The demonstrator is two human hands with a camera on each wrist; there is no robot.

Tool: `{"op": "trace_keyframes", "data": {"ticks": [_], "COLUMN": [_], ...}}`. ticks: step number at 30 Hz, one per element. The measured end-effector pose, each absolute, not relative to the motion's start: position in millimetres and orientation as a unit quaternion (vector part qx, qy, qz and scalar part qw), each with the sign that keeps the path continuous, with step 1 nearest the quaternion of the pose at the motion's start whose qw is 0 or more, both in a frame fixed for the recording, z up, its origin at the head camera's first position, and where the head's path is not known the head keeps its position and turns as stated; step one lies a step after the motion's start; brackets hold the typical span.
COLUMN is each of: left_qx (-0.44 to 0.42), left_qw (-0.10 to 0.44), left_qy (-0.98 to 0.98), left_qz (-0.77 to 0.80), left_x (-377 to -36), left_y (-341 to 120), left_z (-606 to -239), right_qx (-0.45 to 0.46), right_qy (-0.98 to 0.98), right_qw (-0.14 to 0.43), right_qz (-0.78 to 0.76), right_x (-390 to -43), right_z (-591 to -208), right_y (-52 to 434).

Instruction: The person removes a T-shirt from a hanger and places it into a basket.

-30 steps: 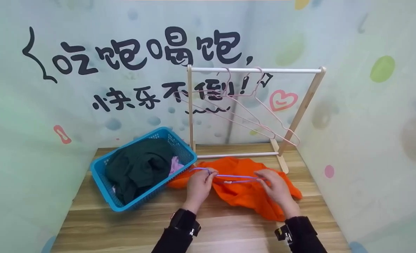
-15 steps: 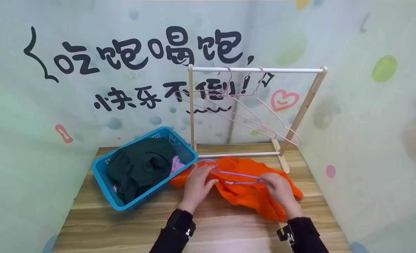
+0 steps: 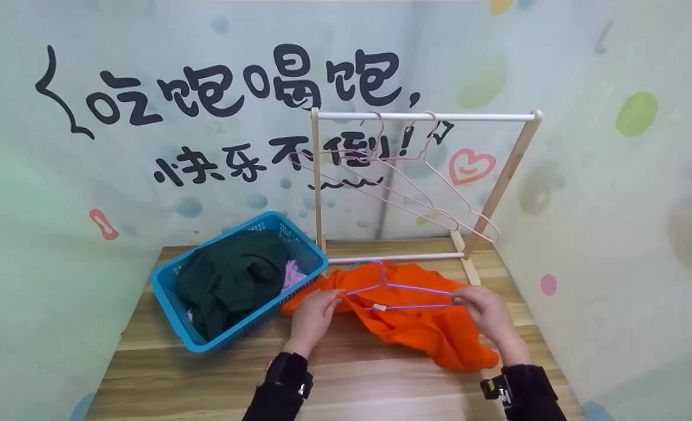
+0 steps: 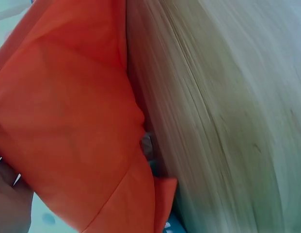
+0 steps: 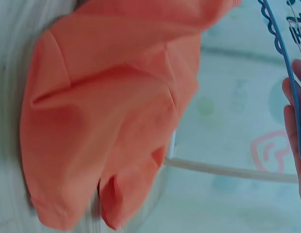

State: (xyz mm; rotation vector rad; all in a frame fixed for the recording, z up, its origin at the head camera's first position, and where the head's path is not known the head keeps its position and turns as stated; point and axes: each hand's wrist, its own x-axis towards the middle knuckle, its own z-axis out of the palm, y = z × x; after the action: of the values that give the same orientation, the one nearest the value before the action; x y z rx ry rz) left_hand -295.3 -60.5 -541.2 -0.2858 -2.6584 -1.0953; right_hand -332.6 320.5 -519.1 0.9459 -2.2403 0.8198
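Orange garment [image 3: 416, 318] lies spread on the wood surface [image 3: 352, 380] betw. the blue basket [image 3: 173, 292] & the rack [image 3: 428, 117]; soft, light, floppy, so best taken at collar or shoulders. Over it, the purple hanger [image 3: 401, 290]: thin wire, stiff, light, prob. a bit slick. Left hand [image 3: 311, 313] pinches its left tip, right hand [image 3: 489, 313] grips its right end.

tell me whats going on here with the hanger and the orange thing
A person holds a blue hanger by its two ends, left hand at one, right hand at the other, just above an orange garment lying on the wooden table. A blue basket of clothes sits to the left. Behind stands a wooden rack with pink hangers on its rail.
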Motion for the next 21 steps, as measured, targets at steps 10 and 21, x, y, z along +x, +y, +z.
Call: {"op": "trace_keyframes", "data": {"ticks": [10, 21], "left_qx": [-0.067, 0.006], "left_qw": [0.166, 0.153], "left_qy": [-0.92, -0.92], "left_qz": [-0.348, -0.361], "left_x": [-290.1, -291.5], "left_y": [-81.6, -92.2], "left_z": [-553.3, -556.8], "right_qx": [0.336, 0.273], "right_qy": [-0.843, -0.833], "right_qw": [0.28, 0.305], "right_qz": [0.313, 0.372], "right_x": [-326.6, -322.3], "right_z": [-498.6, -471.3], "right_y": [362.3, 378.6]}}
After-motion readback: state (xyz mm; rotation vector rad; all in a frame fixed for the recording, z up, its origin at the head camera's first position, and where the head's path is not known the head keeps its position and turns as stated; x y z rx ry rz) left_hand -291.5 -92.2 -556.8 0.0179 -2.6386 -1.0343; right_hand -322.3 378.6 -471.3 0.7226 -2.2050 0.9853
